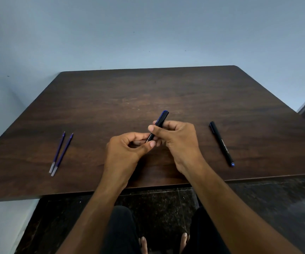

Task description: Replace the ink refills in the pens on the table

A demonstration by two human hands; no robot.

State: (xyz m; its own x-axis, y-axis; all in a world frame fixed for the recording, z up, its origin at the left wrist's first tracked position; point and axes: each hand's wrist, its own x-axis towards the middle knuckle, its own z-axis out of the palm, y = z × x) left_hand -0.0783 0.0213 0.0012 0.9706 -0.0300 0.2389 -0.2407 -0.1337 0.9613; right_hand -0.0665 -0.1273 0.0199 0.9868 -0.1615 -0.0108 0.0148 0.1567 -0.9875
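I see a slim black plastic pen with a blue-edged cap (159, 125) held above the table's middle, my right hand (177, 142) curled round its capped upper half, my left hand (128, 151) pinching its lower end. A second matching black pen (222, 143) lies to the right; two thin blue refills with clear ends (61, 153) lie side by side on the left. The dark wood-grain table (111, 107) meets a pale blue wall (148, 33); below is speckled dark floor (157, 208).

We see two bare forearms with no sleeves, a bare left hand (128, 153) and bare right hand (177, 138), black trousers (122, 230) below, and bare toes (144, 243).
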